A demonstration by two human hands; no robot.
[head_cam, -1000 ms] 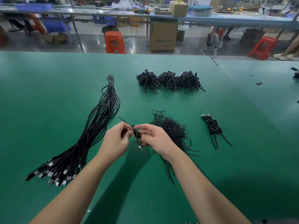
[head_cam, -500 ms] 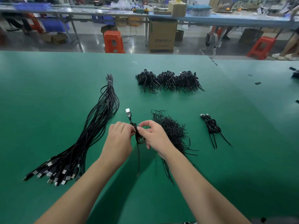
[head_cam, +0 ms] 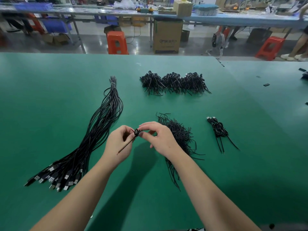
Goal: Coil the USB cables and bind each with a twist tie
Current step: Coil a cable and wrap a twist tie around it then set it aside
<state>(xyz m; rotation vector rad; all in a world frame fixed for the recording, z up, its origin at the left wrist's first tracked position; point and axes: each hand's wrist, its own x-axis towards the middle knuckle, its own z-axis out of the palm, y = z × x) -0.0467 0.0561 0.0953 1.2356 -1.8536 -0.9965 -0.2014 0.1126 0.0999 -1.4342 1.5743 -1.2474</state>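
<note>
Bound: heaped coils (head_cam: 175, 82), pair (head_cam: 219, 130) | In hand: both hands pinch coiled cable (head_cam: 136, 132) | Left: uncoiled bundle (head_cam: 93, 135)

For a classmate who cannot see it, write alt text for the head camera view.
Two hands, left hand and right hand, pinch a small coiled cable above a green table. A bundle of straight cables lies left; twist ties and finished coils lie right and beyond.

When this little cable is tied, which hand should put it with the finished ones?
Probably the right hand. The small finished pile lies on its side of the green table, while the left hand, also pinching the coiled cable, sits nearer the loose cables.
</note>
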